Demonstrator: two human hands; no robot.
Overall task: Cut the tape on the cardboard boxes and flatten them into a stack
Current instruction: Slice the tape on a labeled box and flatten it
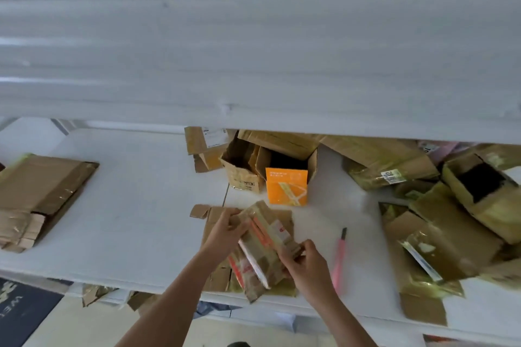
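Flattening small box (263, 245) | left hand (225, 229), right hand (306, 265) both gripping it | next: press flat, stack; knife (339, 258) idle.

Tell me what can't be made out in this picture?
- Back of the box pile, head view: hidden by the upper shelf.
- Print on the orange box: blurred, too small.
- Pink cutter: blade too blurred to judge.
- Held box: partly covered by left hand and right hand.
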